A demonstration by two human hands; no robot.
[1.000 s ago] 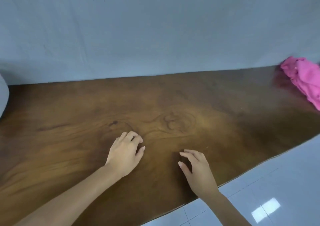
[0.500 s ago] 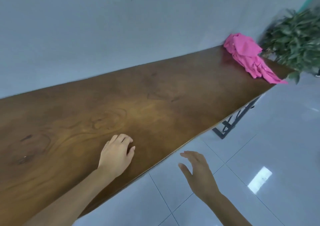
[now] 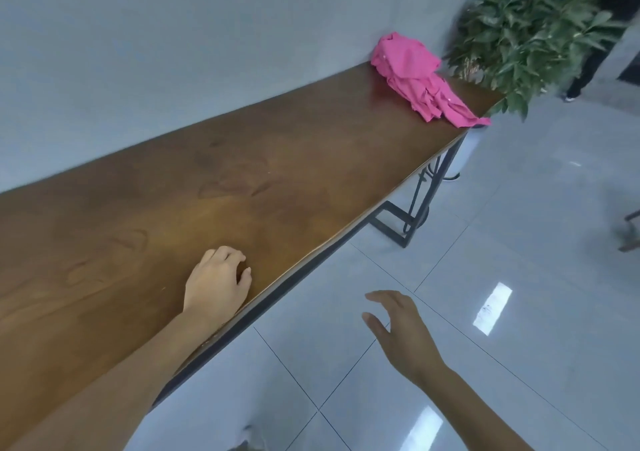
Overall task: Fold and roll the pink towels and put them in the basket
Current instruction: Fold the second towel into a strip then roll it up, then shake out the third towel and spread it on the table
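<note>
A crumpled heap of pink towels (image 3: 420,78) lies at the far right end of the long wooden table (image 3: 277,173), one corner hanging over the front edge. My left hand (image 3: 218,282) rests on the table near its front edge, fingers loosely curled, holding nothing. Off the table, my right hand (image 3: 400,329) hovers over the floor with its fingers spread and empty. Both hands are far from the towels. No basket is in view.
A leafy green plant (image 3: 533,24) stands just past the table's right end. The table backs against a pale wall (image 3: 173,52) and stands on black metal legs (image 3: 415,204). Glossy white floor tiles (image 3: 485,277) lie to the right. A person's legs (image 3: 585,69) show at the far right.
The view has swung right along the table, bringing the pink towels and the plant fully into sight. My right hand has left the tabletop and now hangs over the floor.
</note>
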